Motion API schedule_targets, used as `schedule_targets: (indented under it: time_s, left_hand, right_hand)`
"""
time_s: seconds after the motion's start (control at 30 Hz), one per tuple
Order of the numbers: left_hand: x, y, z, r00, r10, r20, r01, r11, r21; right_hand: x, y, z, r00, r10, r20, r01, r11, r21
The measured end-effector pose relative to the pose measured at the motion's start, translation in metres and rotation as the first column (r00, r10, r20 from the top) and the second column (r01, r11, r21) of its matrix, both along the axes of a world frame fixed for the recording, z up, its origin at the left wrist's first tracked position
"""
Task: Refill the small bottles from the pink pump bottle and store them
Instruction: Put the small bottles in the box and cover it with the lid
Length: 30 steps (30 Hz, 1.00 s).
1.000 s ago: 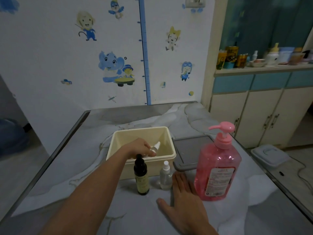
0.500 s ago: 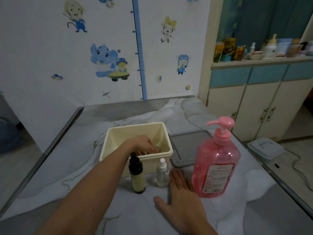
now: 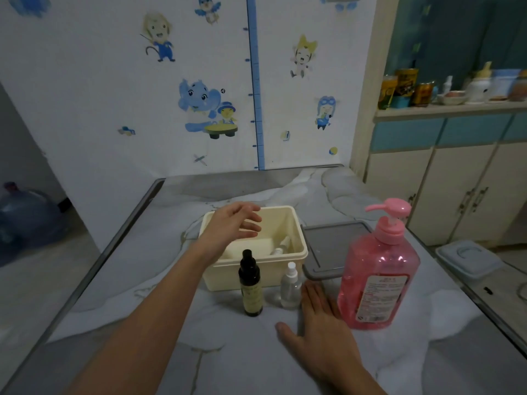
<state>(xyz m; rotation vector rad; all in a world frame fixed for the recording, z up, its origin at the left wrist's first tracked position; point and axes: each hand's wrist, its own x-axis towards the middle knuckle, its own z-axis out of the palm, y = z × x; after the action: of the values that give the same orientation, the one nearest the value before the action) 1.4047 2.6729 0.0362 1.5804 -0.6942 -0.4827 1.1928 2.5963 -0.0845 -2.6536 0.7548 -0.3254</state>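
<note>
A cream storage box (image 3: 296, 262) stands mid-table with a small clear spray bottle (image 3: 281, 246) lying inside it. My left hand (image 3: 231, 225) hovers above the box's left half, fingers spread, holding nothing. In front of the box stand a dark bottle with a black cap (image 3: 250, 283) and a small clear spray bottle (image 3: 291, 286). The big pink pump bottle (image 3: 379, 269) stands to the right. My right hand (image 3: 319, 317) rests flat on the table between the clear bottle and the pink bottle, palm down.
A grey lid (image 3: 333, 246) lies flat right of the box. The marbled table (image 3: 142, 275) has a metal edge on the left. A cabinet (image 3: 445, 178) with jars on its shelf stands at the right; a pale lidded container (image 3: 467, 259) sits on the floor.
My left hand let go of the small spray bottle inside the box and rose above it with fingers spread. My right hand stayed flat on the table.
</note>
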Motion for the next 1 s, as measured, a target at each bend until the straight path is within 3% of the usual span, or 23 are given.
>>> schedule_targets:
  time_s: [0.1, 0.23, 0.4, 0.7, 1.0]
  left_hand:
    - [-0.013, 0.024, 0.001, 0.995, -0.027, -0.095, 0.018, 0.996, -0.088]
    - [-0.032, 0.044, -0.007, 0.988, -0.086, -0.128, 0.075, 0.993, -0.089]
    - [-0.052, 0.058, -0.025, 0.992, -0.127, 0.026, 0.128, 0.991, -0.044]
    - [-0.064, 0.061, -0.047, 0.983, -0.098, 0.155, 0.089, 0.994, 0.066]
    - [-0.070, 0.067, -0.070, 0.993, 0.006, 0.121, -0.023, 0.990, 0.137]
  right_hand:
    - [0.000, 0.000, 0.000, 1.000, 0.014, -0.020, -0.014, 1.000, -0.016]
    - [0.001, -0.001, -0.004, 1.000, -0.003, -0.018, 0.002, 0.999, -0.034]
    - [0.001, 0.000, -0.007, 1.000, -0.015, -0.016, 0.013, 0.996, -0.090]
    - [-0.001, 0.000, -0.005, 0.999, -0.004, -0.038, 0.001, 0.997, -0.077]
    - [-0.001, 0.000, -0.008, 0.999, -0.001, -0.034, -0.002, 0.994, -0.108]
